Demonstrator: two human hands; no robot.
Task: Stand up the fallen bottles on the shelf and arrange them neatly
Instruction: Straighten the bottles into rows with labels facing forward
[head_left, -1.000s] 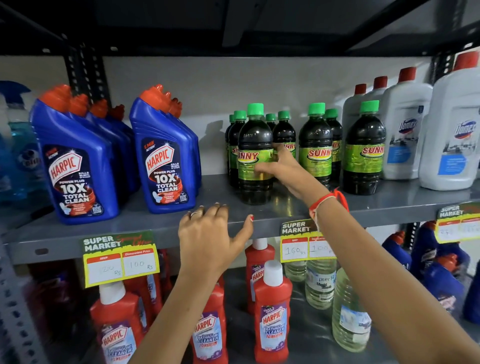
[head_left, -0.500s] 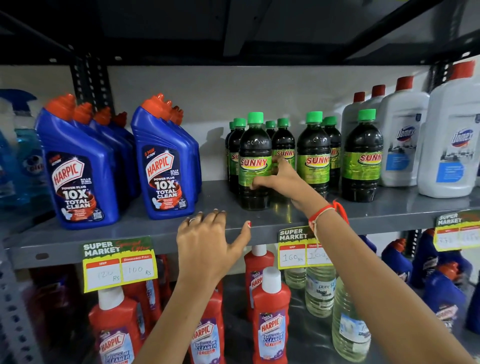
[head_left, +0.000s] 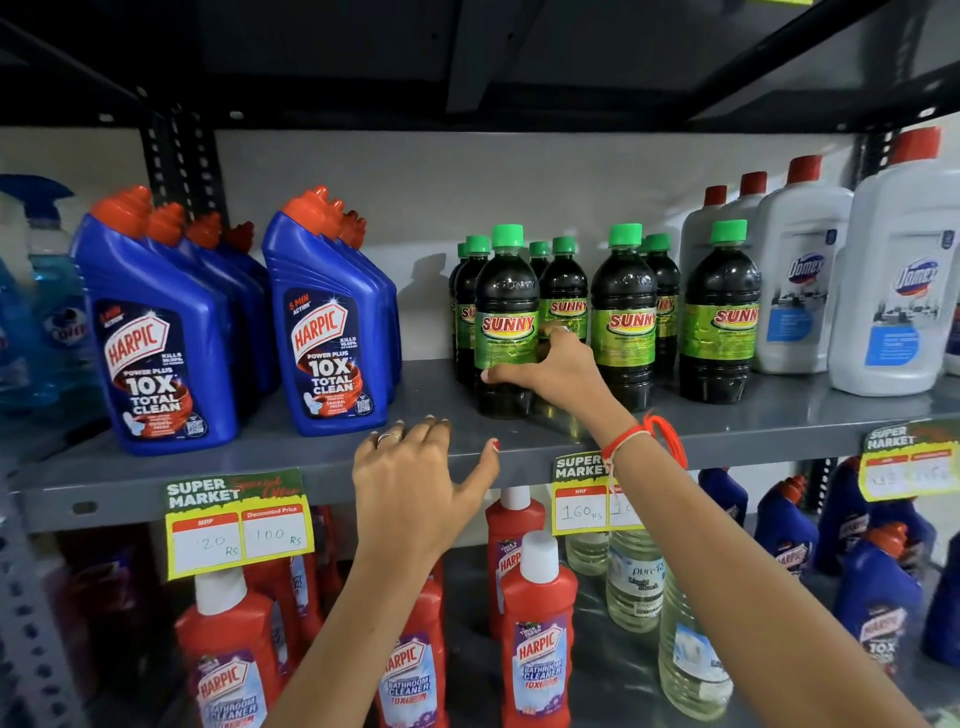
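Several dark Sunny bottles with green caps stand upright in rows on the grey shelf (head_left: 291, 457). My right hand (head_left: 550, 364) wraps the lower body of the front-left Sunny bottle (head_left: 506, 312), thumb on its front and fingers behind. Its label faces forward. To its right stand two more front-row Sunny bottles (head_left: 623, 317) (head_left: 719, 322). My left hand (head_left: 415, 488) rests on the shelf's front edge with fingers spread, holding nothing. No bottle lies on its side in view.
Blue Harpic bottles (head_left: 161, 338) (head_left: 327, 322) stand at the left, white Domex bottles (head_left: 898, 280) at the right. Blue spray bottles (head_left: 47, 301) sit far left. Price tags (head_left: 239, 525) hang on the shelf edge. Red Harpic bottles (head_left: 537, 639) and clear bottles (head_left: 685, 654) fill the shelf below.
The front-left Sunny bottle has been turned so its label faces fully forward. My right hand has slid lower on its body. My left hand stays on the shelf edge.
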